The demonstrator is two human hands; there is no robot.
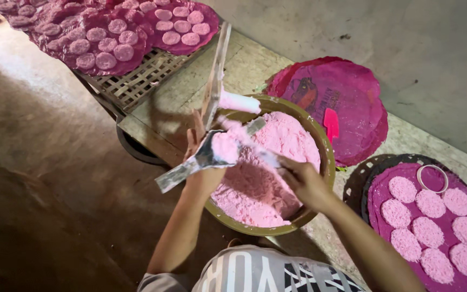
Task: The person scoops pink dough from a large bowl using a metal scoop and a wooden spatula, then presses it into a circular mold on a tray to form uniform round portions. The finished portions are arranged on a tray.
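A wide olive-green bowl (326,162) holds a heap of pink crumbly powder (285,138). My left hand (204,176) is over the bowl's left rim and grips a bent metal scoop (190,165) loaded with pink powder. My right hand (304,183) is over the bowl's middle, shut on a thin powder-coated blade (249,141) that reaches across to the scoop's load. A long metal strip (215,75) with a pink-coated handle (240,101) stands tilted at the bowl's far rim.
At right a dark round tray (371,167) lined with a pink sheet carries several pink discs (431,204) and a white ring (432,178). A pink spatula (331,123) lies on pink sheets (347,89). A bamboo rack (136,81) with more discs (109,40) sits far left.
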